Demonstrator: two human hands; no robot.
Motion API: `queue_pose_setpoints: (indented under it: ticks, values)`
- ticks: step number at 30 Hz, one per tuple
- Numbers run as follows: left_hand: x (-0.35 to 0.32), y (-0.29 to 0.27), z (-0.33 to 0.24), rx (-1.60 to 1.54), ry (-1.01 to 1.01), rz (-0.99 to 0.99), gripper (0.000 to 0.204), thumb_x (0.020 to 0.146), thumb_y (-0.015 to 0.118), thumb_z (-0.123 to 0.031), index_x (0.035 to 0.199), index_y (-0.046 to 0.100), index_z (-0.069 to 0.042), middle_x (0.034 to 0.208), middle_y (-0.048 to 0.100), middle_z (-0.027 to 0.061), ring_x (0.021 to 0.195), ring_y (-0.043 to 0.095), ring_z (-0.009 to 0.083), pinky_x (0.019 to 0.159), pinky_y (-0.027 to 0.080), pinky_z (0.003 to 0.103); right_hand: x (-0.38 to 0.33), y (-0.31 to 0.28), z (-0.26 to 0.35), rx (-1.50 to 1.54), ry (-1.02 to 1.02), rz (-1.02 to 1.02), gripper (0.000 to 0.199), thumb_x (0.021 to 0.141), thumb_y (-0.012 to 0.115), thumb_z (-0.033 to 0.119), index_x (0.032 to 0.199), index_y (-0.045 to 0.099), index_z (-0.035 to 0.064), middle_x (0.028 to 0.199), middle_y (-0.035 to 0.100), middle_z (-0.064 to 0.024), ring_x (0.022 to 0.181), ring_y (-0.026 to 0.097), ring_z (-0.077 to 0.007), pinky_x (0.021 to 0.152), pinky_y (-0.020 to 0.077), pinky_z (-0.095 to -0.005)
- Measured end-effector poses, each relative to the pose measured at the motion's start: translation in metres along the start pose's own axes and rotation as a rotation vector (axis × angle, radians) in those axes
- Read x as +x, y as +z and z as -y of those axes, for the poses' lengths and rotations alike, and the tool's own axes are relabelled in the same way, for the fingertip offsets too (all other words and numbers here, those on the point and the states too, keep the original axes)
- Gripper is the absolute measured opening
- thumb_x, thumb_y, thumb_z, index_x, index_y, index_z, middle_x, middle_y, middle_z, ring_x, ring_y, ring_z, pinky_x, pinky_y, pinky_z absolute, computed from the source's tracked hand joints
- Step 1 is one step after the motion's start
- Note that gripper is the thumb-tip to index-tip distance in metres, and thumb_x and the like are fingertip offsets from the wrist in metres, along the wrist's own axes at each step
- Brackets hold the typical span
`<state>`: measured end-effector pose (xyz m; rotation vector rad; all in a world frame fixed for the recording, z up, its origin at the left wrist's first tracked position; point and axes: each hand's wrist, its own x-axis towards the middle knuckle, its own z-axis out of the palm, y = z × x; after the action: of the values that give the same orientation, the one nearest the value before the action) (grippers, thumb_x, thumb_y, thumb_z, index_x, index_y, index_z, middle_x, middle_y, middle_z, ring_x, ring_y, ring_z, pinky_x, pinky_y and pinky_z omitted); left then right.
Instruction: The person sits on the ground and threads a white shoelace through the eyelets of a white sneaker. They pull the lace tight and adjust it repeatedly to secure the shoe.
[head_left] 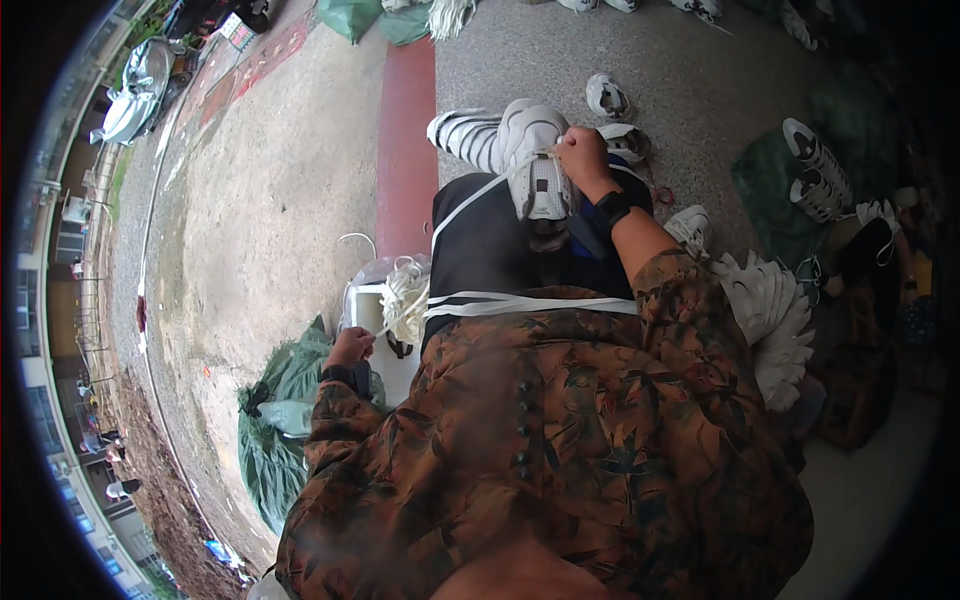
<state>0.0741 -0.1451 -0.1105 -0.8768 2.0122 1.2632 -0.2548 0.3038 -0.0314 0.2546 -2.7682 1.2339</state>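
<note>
In the upper middle of the frame, a white mesh sneaker (540, 188) rests on the person's dark-trousered lap (470, 250), its toe pointing up the picture and overlapping a row of white shoe uppers (470, 138) with black stripes. The right hand (583, 158) is at the sneaker's right edge, its fingers pinched closed on a pale shoelace (548, 154) crossing the throat. At centre left, the left hand (352, 346) has its fingers curled shut around a thin white strand (378, 333) beside a bundle of white laces (406, 297). A green plastic sack (275, 440) slumps just below that hand.
</note>
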Motion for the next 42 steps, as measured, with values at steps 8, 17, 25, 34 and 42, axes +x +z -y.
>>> queue_pose_setpoints:
  ticks: [8, 17, 25, 34, 42]
  values:
    - [-0.03, 0.076, -0.192, -0.631, 0.522, 0.121, 0.013, 0.085, 0.052, -0.008, 0.093, 0.06, -0.002, 0.071, 0.059, 0.003, 0.062, 0.055, 0.0103, 0.058, 0.045, 0.022, -0.038, -0.009, 0.026, -0.415, -0.309, -0.034, 0.01, 0.073, 0.055, 0.007, 0.076, 0.06, -0.0006, 0.073, 0.061, -0.0211, 0.084, 0.06, -0.0367, 0.068, 0.0497, -0.0421]
    - [0.026, 0.195, -0.349, 0.627, 1.301, -0.35, 0.011, 0.073, 0.057, -0.012, 0.08, 0.064, -0.008, 0.079, 0.063, 0.0078, 0.073, 0.063, 0.0232, 0.063, 0.05, 0.031, -0.028, -0.016, 0.032, -0.294, -0.325, 0.112, 0.005, 0.071, 0.053, 0.0, 0.076, 0.055, -0.0014, 0.076, 0.059, -0.0234, 0.078, 0.058, -0.0401, 0.07, 0.0475, -0.0442]
    - [0.03, 0.218, -0.364, 0.987, 1.37, -0.613, 0.008, 0.07, 0.058, -0.015, 0.076, 0.061, -0.012, 0.075, 0.057, 0.0043, 0.072, 0.061, 0.0225, 0.059, 0.05, 0.034, -0.03, -0.017, 0.008, 0.0, -0.211, 0.021, 0.004, 0.072, 0.052, 0.003, 0.069, 0.054, 0.0002, 0.074, 0.057, -0.0229, 0.075, 0.056, -0.0414, 0.064, 0.0441, -0.0455]
    - [0.008, 0.227, -0.39, 0.98, 1.19, -0.5, 0.013, 0.075, 0.054, -0.016, 0.078, 0.064, -0.008, 0.077, 0.063, 0.0107, 0.07, 0.064, 0.0254, 0.059, 0.052, 0.035, -0.022, -0.014, 0.003, 0.086, -0.135, 0.034, 0.006, 0.07, 0.055, 0.005, 0.07, 0.058, 0.0005, 0.073, 0.059, -0.0219, 0.076, 0.057, -0.0404, 0.065, 0.0453, -0.0449]
    - [-0.002, 0.224, -0.403, 1.142, 1.037, -0.375, 0.014, 0.077, 0.053, -0.015, 0.079, 0.066, -0.01, 0.078, 0.066, 0.0106, 0.073, 0.065, 0.0244, 0.062, 0.052, 0.034, -0.018, -0.014, -0.003, 0.149, -0.047, 0.082, 0.01, 0.068, 0.056, 0.005, 0.074, 0.064, 0.0018, 0.077, 0.061, -0.0215, 0.078, 0.06, -0.0371, 0.068, 0.0471, -0.0418]
